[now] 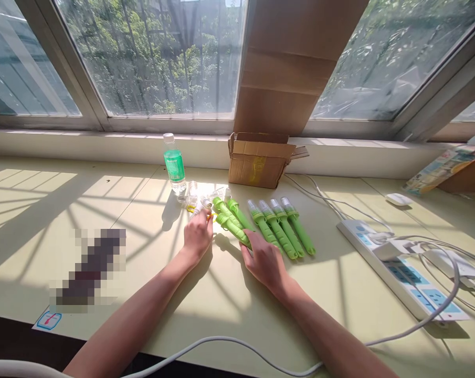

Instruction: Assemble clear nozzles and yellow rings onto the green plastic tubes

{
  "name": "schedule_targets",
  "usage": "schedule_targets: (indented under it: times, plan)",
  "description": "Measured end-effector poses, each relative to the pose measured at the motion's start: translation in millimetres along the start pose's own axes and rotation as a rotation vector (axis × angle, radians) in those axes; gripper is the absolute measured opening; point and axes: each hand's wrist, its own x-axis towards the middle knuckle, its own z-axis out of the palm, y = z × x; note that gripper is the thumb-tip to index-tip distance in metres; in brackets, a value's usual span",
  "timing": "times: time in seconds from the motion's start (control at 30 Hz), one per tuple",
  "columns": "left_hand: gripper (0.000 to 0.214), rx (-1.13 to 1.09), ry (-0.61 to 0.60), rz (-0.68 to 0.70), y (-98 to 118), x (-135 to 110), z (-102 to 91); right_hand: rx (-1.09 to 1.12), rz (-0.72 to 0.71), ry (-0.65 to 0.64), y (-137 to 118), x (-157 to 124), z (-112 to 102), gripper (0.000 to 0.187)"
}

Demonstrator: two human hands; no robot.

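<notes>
"What worried you on that table (150,325)?"

"The cable (221,338). It ran well in front of the box (256,165), past the right forearm, so a shifting arm might have snagged it and tugged the strip (402,273), right of the box and nearer."

"The bottle (175,165)?"

"Upright, left of the box. A careless left elbow or knuckle could have tipped it."

"And the hands?"

"Both in front of the box. The right hand (263,257) was closed round the lower end of a green wand (231,227). The left hand (198,231), further left, had curled fingers; glare hid whether they gripped anything."

"Other wands?"

"Two more lay close before the box; a nudge might have rolled them into the capped row (276,228), front-right of it."

"Smallest?"

"Clear parts (188,199), front-left of the box, easily lost in that glare."
</notes>
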Motion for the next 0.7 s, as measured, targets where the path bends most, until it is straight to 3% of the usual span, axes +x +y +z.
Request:
schedule_targets:
  times: [0.37, 0.7]
  plan:
    - [0.015, -0.203, 0.136, -0.063, -2.6, 2.9, -0.2, 0.016, -0.041, 0.05, 1.0, -0.3, 0.5, 0.026]
    - [0.016, -0.278, 0.171, 0.038, -4.6, 1.8, 9.2, 0.037, -0.053, 0.053, 0.6, -0.3, -1.1, 0.026]
